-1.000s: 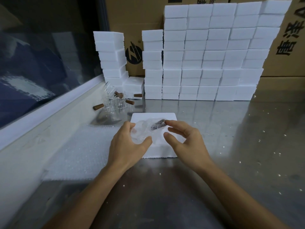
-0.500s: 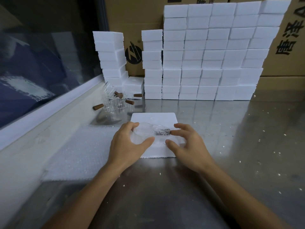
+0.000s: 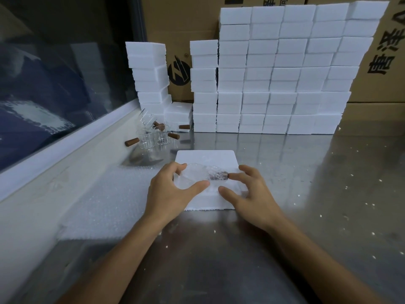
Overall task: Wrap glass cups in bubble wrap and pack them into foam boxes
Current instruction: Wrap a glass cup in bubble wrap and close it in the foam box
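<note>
Your left hand point(image 3: 173, 189) grips the bubble-wrapped glass cup with a brown wooden handle point(image 3: 202, 175), thumb curled along its near side and fingers over its far side. The cup lies on its side on the flat white foam box point(image 3: 219, 157), roughly at that box's centre, handle pointing right. I judge this hold is meant to keep the wrap from springing open while the cup is seated.

Your right hand point(image 3: 252, 194) is over the right part of the same foam box. Its forefinger tip touches the end of the wrapped handle, the thumb rests on the foam nearer you, and the fingers are spread and only loosely bent. It closes round nothing, and appears to steady or nudge the handle into line.

Whether the cup sits in a recess of the box or merely on its top face cannot be told; the wrap and your hands hide this.

Left of the foam box, a sheet of clear bubble wrap point(image 3: 105, 205) lies flat on the steel table point(image 3: 306, 194), placed within reach for the next cup. Beyond the box to the left stands a cluster of unwrapped clear glass cups with wooden handles point(image 3: 153, 139). Behind the box, a stacked wall of white foam boxes point(image 3: 280, 73) stands against brown cardboard cartons point(image 3: 186, 23).

Wrapping of this cup appears done; packing is in hand.
</note>
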Motion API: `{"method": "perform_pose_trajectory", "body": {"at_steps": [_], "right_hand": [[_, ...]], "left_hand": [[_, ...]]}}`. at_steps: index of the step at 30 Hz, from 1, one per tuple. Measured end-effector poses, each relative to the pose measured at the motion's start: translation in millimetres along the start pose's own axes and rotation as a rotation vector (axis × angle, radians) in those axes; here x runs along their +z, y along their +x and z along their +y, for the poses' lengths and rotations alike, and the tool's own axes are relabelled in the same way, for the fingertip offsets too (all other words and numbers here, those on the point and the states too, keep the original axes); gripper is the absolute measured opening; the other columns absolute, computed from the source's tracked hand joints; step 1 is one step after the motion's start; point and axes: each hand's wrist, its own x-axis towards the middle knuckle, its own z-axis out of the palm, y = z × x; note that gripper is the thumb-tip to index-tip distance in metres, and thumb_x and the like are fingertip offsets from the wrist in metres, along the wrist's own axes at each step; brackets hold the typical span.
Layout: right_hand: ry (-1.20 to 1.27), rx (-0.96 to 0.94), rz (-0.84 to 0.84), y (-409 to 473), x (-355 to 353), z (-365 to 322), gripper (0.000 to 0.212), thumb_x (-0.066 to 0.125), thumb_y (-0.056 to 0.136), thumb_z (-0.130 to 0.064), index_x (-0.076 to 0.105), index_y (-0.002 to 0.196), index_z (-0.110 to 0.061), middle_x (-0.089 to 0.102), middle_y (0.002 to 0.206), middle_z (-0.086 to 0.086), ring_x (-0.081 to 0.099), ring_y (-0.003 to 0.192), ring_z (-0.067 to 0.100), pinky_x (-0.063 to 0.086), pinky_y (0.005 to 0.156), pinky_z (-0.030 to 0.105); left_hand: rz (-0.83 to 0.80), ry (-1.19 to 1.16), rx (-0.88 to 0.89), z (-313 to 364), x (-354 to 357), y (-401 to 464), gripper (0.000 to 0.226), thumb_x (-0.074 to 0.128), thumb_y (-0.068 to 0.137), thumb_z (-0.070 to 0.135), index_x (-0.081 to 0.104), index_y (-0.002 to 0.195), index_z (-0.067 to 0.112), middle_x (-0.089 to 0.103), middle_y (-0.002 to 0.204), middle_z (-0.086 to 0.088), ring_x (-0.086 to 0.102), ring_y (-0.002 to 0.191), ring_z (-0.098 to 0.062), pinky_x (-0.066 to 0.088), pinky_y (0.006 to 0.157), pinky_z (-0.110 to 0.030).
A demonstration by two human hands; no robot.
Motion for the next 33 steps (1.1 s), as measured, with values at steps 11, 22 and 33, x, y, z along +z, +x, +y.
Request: {"method": "perform_pose_trajectory", "body": {"at_steps": [11,22,33], "right_hand": [[0.495,0.142,0.02,12,-12,3,0.06,0.066,0.09,-0.045,0.041,0.144,-0.039,0.049,0.143,-0.013,0.045,0.134,0.009,0.038,0.101,0.029],[0.795,-0.015,0.259,8,-33,-14,0.029,0.061,0.085,-0.033,0.064,0.114,-0.028,0.066,0.094,-0.005,0.065,0.096,0.011,0.049,0.086,0.03],[0.628,0.053,0.243,6,-23,0,0.02,0.061,0.094,-0.007,0.069,0.11,-0.016,0.057,0.081,0.006,0.053,0.064,0.0,0.044,0.061,0.007]], "left_hand": [[-0.184,-0.283,-0.198,-7,-12,13,0.084,0.032,0.071,0.086,0.028,0.145,0.047,0.046,0.131,0.03,0.04,0.131,-0.006,0.028,0.116,-0.043],[0.135,-0.802,0.018,20,-39,18,0.026,0.047,0.091,0.033,0.065,0.104,0.019,0.066,0.085,0.002,0.062,0.084,-0.011,0.051,0.073,-0.022],[0.085,-0.45,0.058,6,-19,11,0.017,0.071,0.085,0.002,0.066,0.09,0.017,0.038,0.059,0.012,0.039,0.057,-0.003,0.039,0.056,-0.011]]}}
